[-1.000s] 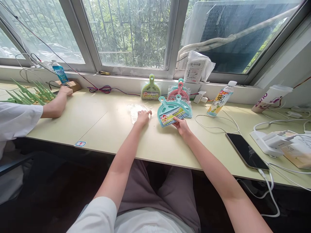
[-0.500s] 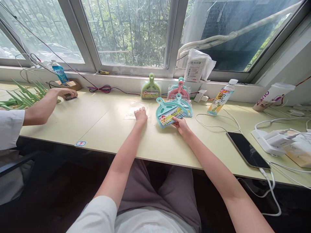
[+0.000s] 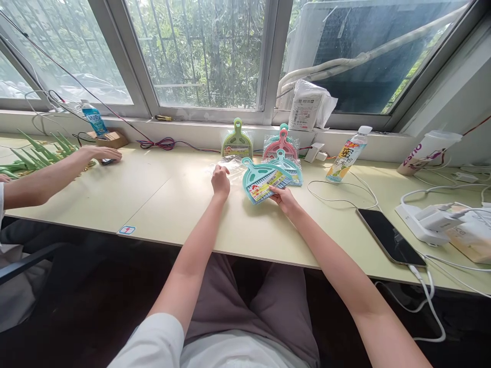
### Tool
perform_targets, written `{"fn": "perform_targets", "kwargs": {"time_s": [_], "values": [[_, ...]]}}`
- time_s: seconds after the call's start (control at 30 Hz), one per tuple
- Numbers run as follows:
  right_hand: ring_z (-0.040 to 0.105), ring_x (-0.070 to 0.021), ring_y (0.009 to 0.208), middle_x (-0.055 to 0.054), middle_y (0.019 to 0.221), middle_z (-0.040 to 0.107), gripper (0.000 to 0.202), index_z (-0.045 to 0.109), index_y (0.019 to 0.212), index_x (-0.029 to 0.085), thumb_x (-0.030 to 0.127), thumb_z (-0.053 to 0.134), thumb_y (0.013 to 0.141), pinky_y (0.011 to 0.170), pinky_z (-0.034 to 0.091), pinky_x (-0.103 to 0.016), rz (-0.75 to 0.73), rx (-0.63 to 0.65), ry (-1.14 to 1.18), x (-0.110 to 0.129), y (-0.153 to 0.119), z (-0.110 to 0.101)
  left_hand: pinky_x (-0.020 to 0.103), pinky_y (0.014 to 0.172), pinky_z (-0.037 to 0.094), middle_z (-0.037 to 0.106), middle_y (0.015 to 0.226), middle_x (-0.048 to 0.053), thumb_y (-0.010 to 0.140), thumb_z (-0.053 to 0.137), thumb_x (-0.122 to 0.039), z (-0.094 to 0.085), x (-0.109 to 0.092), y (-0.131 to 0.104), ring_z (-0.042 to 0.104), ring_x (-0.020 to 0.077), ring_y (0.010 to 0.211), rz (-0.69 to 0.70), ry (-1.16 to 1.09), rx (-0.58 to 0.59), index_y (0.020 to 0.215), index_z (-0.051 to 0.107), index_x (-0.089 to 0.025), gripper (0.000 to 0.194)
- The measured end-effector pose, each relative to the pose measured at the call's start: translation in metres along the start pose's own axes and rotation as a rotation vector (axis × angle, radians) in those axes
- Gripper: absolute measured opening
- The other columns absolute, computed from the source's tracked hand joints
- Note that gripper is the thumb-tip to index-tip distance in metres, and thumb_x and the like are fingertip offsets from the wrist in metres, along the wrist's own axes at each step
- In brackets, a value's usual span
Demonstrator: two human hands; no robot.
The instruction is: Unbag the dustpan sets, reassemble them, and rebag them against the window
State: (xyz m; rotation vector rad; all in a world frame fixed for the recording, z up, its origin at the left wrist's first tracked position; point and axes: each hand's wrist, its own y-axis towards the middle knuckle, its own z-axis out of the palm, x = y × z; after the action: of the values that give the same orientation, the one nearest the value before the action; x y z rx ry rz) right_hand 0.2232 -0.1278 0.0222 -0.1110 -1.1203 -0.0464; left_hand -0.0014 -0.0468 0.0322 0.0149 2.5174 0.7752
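My right hand (image 3: 283,198) grips the lower right edge of a blue dustpan set (image 3: 263,185) with a striped brush and a yellow label, tilted above the table. My left hand (image 3: 221,180) is closed, with a clear plastic bag (image 3: 235,164) at its fingers and behind it. Behind the held set, another blue set (image 3: 296,176) in clear wrap leans against a pink set (image 3: 283,145). A green set (image 3: 237,143) stands upright at the wall, left of the pink one.
On the right are a drink bottle (image 3: 348,154), a phone (image 3: 390,237), a power strip (image 3: 422,225) and a tilted cup (image 3: 429,152). At the left, another person's hand (image 3: 102,153) rests near a small box (image 3: 115,138) and green plants (image 3: 38,156).
The clear bag has lifted and bunched up behind my left hand, which has turned upright. The held blue set has shifted slightly left and down. The other person's hand has flattened out.
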Motion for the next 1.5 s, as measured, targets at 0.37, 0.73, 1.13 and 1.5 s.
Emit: {"fn": "perform_targets", "kwargs": {"time_s": [0.37,0.73,1.13,1.5], "values": [[0.073,-0.0204,0.082,-0.007,0.089,0.075,0.017,0.067,0.089,0.016,0.01,0.07,0.074,0.083,0.062,-0.036,0.05,0.085,-0.047,-0.004,0.0,0.002,0.032,0.081,0.048,0.058,0.111,0.009,0.082,0.028,0.007,-0.006,-0.005,-0.001,0.061,0.0212,0.097,0.029,-0.157,-0.073,0.097,0.063,-0.02,0.047],[0.072,-0.0212,0.087,-0.006,0.088,0.075,0.015,0.064,0.086,0.017,0.009,0.069,0.074,0.084,0.062,-0.037,-0.008,-0.033,-0.02,-0.005,0.005,-0.005,0.032,0.085,0.048,0.059,0.113,0.008,0.086,0.03,0.003,-0.004,-0.008,-0.003,0.06,0.0208,0.103,0.178,-0.23,-0.025,0.098,0.066,-0.02,0.044],[0.07,-0.0221,0.098,-0.002,0.095,0.074,0.025,0.065,0.093,0.021,0.017,0.074,0.07,0.092,0.058,-0.039,-0.106,0.071,0.041,0.009,-0.002,0.001,0.038,0.107,0.036,0.044,0.141,0.01,0.092,0.051,-0.028,-0.027,-0.038,-0.015,0.036,0.0249,0.136,0.141,-0.435,-0.22,0.13,0.046,-0.024,0.039],[0.066,-0.0277,0.107,-0.003,0.102,0.074,0.034,0.067,0.093,0.021,0.028,0.082,0.064,0.097,0.055,-0.045,-0.136,0.154,-0.003,0.011,-0.006,0.003,0.035,0.097,0.044,0.064,0.122,0.011,0.083,0.062,-0.048,-0.013,-0.02,0.007,0.059,0.0229,0.117,-0.4,-1.753,0.489,0.133,0.047,-0.02,0.059]]}}
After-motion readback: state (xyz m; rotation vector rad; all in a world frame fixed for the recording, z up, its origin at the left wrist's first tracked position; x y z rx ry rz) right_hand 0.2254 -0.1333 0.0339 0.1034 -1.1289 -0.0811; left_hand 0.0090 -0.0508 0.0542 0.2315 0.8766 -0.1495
